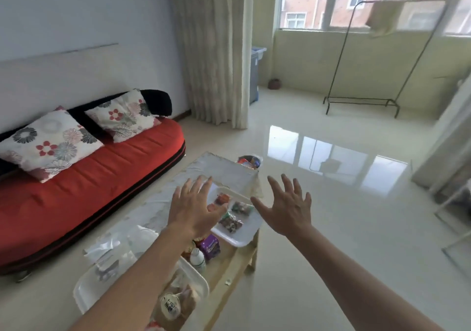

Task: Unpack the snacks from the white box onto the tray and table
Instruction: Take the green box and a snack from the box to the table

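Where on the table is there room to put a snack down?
The table has bare cloth at its far end, beyond the tray, and in a strip on the sofa side, left of the left hand. It is crowded inside the tray, and between it and the white box, where a purple packet and a bottle stand.

Both my bare arms reach forward, away from my body. My left hand (195, 209) is raised, back toward me, fingers (204, 186) straight and spread, holding nothing. My right hand (288, 207) mirrors it just beside, palm facing away, fingers fanned wide, thumb pointing left.
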`<action>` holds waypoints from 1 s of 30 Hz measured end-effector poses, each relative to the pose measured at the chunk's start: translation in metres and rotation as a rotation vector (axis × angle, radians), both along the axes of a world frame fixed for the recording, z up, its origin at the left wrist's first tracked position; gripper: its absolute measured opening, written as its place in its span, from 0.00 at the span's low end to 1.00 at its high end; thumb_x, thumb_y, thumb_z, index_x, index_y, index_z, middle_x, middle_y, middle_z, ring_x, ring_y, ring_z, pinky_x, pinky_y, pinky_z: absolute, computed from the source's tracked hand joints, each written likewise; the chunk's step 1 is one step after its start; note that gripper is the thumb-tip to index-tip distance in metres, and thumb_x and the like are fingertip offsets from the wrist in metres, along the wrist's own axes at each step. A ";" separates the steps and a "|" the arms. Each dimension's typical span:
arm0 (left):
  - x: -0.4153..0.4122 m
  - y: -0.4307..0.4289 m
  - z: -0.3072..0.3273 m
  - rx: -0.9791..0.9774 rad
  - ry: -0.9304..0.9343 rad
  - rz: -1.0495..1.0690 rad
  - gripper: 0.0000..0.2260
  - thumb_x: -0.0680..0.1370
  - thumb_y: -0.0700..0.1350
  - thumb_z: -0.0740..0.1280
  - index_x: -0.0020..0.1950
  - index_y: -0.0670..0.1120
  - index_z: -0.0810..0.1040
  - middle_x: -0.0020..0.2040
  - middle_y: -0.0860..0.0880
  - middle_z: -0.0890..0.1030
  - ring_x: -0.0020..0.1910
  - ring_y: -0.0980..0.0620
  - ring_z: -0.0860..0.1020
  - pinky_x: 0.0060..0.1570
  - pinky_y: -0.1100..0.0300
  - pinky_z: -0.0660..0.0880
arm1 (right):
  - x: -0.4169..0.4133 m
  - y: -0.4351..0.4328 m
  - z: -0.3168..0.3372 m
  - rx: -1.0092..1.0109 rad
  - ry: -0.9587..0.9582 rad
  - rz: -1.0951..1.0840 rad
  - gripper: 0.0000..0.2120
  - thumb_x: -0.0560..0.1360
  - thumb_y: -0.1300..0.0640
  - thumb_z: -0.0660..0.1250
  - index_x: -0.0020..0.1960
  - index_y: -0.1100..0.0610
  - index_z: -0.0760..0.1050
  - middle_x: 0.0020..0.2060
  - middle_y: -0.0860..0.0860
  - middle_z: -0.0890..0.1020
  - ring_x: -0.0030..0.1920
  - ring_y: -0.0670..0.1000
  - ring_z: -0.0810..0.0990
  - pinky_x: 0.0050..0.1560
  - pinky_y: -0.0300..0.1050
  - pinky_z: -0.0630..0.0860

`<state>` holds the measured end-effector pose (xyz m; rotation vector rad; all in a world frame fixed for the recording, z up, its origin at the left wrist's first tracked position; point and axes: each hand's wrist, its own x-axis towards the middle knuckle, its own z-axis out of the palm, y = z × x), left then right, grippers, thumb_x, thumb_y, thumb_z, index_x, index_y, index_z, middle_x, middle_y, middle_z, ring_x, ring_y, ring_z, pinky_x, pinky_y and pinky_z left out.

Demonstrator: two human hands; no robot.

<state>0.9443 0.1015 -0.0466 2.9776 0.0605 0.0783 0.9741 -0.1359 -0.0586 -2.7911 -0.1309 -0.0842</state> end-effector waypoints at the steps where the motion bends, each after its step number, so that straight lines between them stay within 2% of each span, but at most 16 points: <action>1: 0.005 -0.014 -0.001 -0.003 0.003 -0.044 0.43 0.74 0.76 0.50 0.84 0.55 0.50 0.84 0.49 0.53 0.83 0.45 0.51 0.81 0.43 0.48 | -0.004 -0.015 0.001 -0.005 -0.001 -0.037 0.43 0.73 0.22 0.50 0.81 0.41 0.51 0.83 0.51 0.51 0.82 0.59 0.46 0.77 0.70 0.50; 4: 0.022 -0.063 -0.004 -0.016 0.032 -0.158 0.44 0.74 0.76 0.55 0.84 0.56 0.48 0.84 0.49 0.52 0.83 0.45 0.49 0.81 0.43 0.47 | -0.013 -0.063 0.000 -0.010 -0.001 -0.149 0.41 0.73 0.23 0.51 0.81 0.42 0.52 0.82 0.51 0.52 0.82 0.59 0.47 0.77 0.70 0.50; 14: 0.078 -0.253 -0.005 -0.073 0.003 -0.431 0.39 0.77 0.73 0.56 0.84 0.58 0.50 0.84 0.52 0.52 0.83 0.48 0.48 0.81 0.46 0.46 | -0.026 -0.240 -0.012 -0.014 0.039 -0.474 0.40 0.74 0.24 0.51 0.80 0.41 0.54 0.82 0.50 0.53 0.82 0.58 0.48 0.76 0.68 0.51; 20: 0.109 -0.387 0.001 -0.116 -0.011 -0.562 0.39 0.77 0.73 0.56 0.84 0.58 0.49 0.84 0.53 0.52 0.83 0.49 0.46 0.81 0.47 0.43 | -0.022 -0.363 -0.008 -0.023 0.066 -0.593 0.40 0.74 0.24 0.51 0.80 0.41 0.54 0.82 0.50 0.53 0.82 0.58 0.48 0.77 0.67 0.51; 26: 0.131 -0.517 0.005 -0.140 -0.027 -0.653 0.40 0.77 0.73 0.56 0.84 0.58 0.48 0.84 0.53 0.51 0.83 0.49 0.45 0.81 0.47 0.43 | -0.019 -0.474 -0.002 -0.066 0.062 -0.641 0.39 0.74 0.25 0.52 0.79 0.42 0.56 0.81 0.50 0.58 0.80 0.57 0.53 0.76 0.64 0.56; 30: 0.144 -0.592 0.004 -0.155 -0.034 -0.728 0.40 0.77 0.72 0.56 0.84 0.57 0.49 0.84 0.52 0.53 0.83 0.48 0.46 0.81 0.47 0.44 | -0.018 -0.542 0.001 -0.103 0.055 -0.690 0.42 0.70 0.23 0.46 0.78 0.43 0.58 0.79 0.50 0.63 0.79 0.56 0.58 0.74 0.63 0.60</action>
